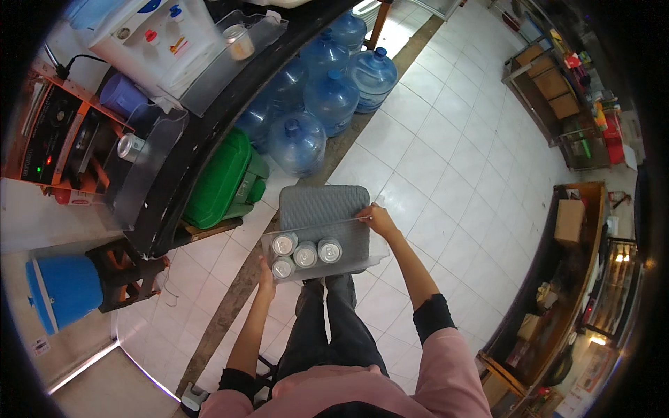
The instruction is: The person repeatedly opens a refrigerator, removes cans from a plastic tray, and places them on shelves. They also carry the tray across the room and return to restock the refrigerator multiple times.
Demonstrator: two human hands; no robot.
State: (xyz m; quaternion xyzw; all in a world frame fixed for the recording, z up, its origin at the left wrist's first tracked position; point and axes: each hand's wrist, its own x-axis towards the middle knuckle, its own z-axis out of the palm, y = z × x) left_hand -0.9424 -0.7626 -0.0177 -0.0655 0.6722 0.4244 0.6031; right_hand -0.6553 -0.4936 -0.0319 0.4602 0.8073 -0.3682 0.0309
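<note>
A clear plastic tray (360,263) is held in front of me between my two hands. Several silver-topped drink cans (305,254) stand upright in it, grouped toward its left end. My left hand (267,274) grips the tray's left end, its fingers partly hidden by the wall. At the far right corner my right hand (378,219) pinches the tray's upper edge. Below the tray lies a grey textured padded surface (324,201), partly covered by it.
A black counter (209,125) on the left carries a white water dispenser (162,47), another clear tray (149,167) and a silver can (130,147). Blue water jugs (298,146) and a green lidded bin (219,180) stand below. Wooden shelving (554,271) lines the right.
</note>
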